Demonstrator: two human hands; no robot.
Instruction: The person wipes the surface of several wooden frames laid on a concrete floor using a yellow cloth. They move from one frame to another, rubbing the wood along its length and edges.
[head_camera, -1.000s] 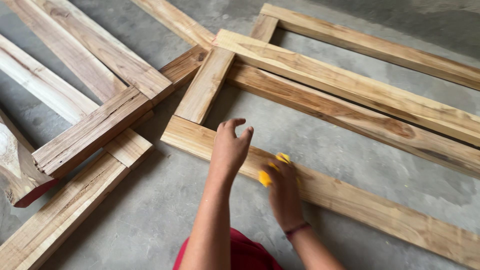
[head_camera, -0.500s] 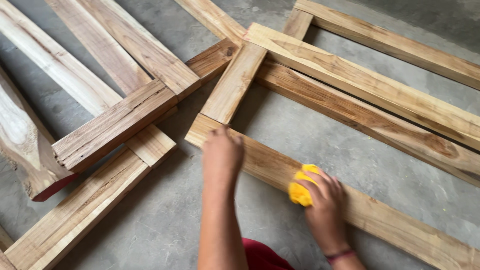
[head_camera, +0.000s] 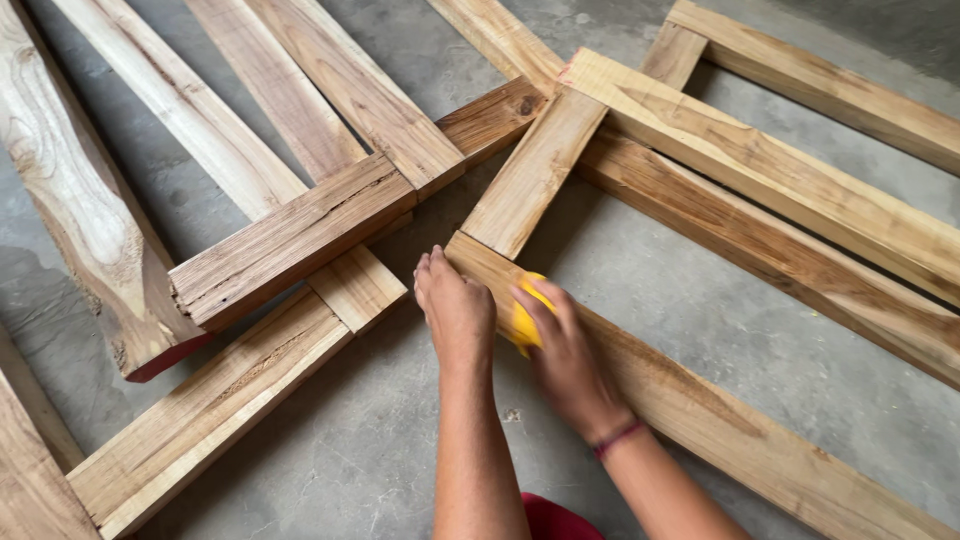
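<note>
Both hands on wooden beam (head_camera: 700, 400), right hand (head_camera: 570, 360) gripping yellow pad (head_camera: 522, 322)

Open grey concrete floor (head_camera: 700, 300) between long pale timber rail (head_camera: 720, 420) and darker parallel plank (head_camera: 800, 270): wide lane, unobstructed. Bare floor also near bottom centre, below crossed boards. Short upright crosspiece (head_camera: 535, 175) closes the lane at the top, butting the rail's end. Left side crowded: stacked rough brown beam (head_camera: 290, 240) over lighter planks, thick red-ended slab (head_camera: 90, 220) beyond. Only narrow gaps between those.
</note>
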